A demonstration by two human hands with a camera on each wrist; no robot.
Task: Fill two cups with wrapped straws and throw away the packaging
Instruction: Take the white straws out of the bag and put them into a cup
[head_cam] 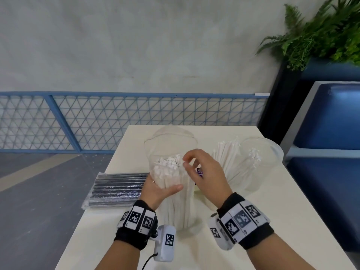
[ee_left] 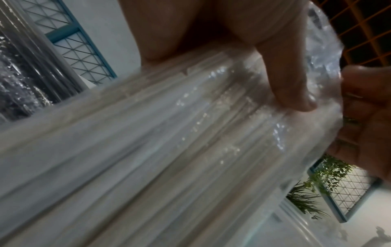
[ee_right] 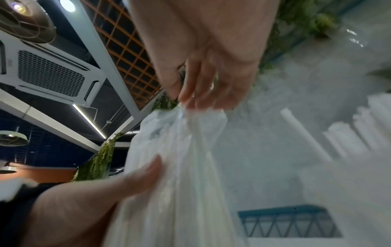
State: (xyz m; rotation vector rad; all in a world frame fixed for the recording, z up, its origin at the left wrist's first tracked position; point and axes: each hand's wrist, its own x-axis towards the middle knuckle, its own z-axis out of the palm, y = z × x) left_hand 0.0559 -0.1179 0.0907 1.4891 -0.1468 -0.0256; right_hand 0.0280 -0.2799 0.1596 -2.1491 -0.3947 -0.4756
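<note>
A clear plastic bag of white wrapped straws (head_cam: 171, 191) stands upright on the white table (head_cam: 272, 221), its open mouth billowing above the straw tops. My left hand (head_cam: 157, 189) grips the bag around its middle, and the left wrist view shows the thumb (ee_left: 292, 83) pressed on the film (ee_left: 169, 133). My right hand (head_cam: 187, 163) pinches the film at the bag's mouth, as the right wrist view shows with my right hand (ee_right: 186, 101) on the bag (ee_right: 180, 167). To the right, more white straws (head_cam: 228, 158) fan out beside a clear cup (head_cam: 261, 156) holding a few.
A sealed pack of black straws (head_cam: 118, 190) lies flat on the table's left side, near the edge. A blue bench (head_cam: 331, 133) stands close along the right, with a plant (head_cam: 321, 36) above it. A blue mesh railing (head_cam: 116, 121) runs behind the table.
</note>
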